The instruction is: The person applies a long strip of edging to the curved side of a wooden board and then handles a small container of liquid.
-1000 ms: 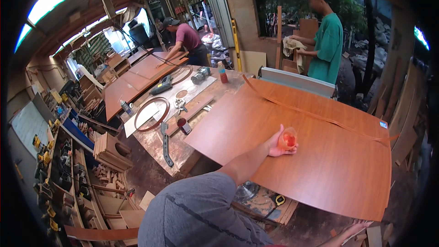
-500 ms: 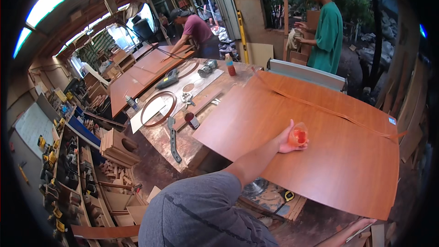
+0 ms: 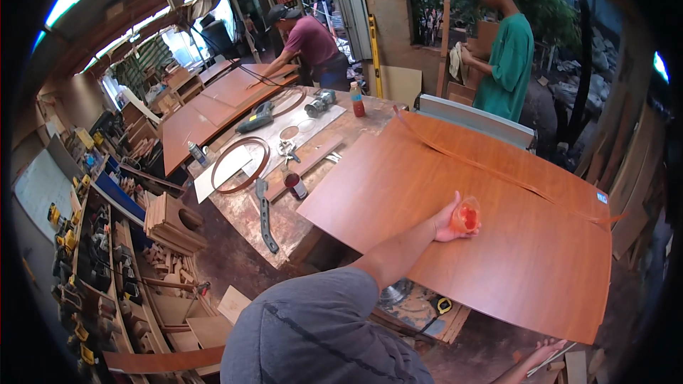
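Now, left hand (image 3: 449,222): clasping a small orange pad (image 3: 466,216) on the brown laminate sheet (image 3: 498,242), frame centre.
Right hand (image 3: 544,354): bottom right, grip unclear, thin strip (image 3: 551,359) beside it.

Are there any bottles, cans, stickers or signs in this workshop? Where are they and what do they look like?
Bottle: far edge of the workbench, upright, red body, pale cap.
Bottle: on the bench beside the big brown panel, dark red below, clear above.
Spray can: left end of the bench, slim, grey.
Sticker: far right corner of the panel, small, pale blue.
Left hand: presses a small orange piece onto the panel.
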`<state>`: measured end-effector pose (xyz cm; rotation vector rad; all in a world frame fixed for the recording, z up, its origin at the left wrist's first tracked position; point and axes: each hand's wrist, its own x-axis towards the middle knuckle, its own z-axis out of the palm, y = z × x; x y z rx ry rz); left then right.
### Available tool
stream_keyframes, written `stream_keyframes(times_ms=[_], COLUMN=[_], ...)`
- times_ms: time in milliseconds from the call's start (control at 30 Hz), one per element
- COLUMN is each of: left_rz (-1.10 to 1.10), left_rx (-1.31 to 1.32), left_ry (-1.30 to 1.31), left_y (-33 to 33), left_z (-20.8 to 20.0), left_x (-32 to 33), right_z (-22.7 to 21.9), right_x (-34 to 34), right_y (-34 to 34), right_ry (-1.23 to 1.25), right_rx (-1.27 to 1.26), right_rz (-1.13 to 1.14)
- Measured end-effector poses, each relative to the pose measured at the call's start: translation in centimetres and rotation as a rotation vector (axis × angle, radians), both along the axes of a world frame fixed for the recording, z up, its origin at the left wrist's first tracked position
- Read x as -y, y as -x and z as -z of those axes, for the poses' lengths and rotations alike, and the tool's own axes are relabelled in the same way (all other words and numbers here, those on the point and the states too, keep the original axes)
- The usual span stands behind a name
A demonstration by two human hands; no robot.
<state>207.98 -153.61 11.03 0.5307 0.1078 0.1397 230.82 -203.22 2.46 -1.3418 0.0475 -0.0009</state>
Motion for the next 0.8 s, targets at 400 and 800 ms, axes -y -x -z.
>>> stream_keyframes(times_ms=[400, 800], left_rz=[-0.006, 0.231], left_rx=[0.234, 0.083], left_ry=[-0.334, -0.309], left_y=[6.0, 32.3], left_z=[0.4, -3.9], left_x=[4.4, 0.0], right_z=[1.2, -16.7], right_x=[-6.3, -28.3], right_y=[20.6, 39.7], right_ry=[0.189, 0.392], right_rx=[0.009, 0.802], right_rz=[-0.422, -1.042])
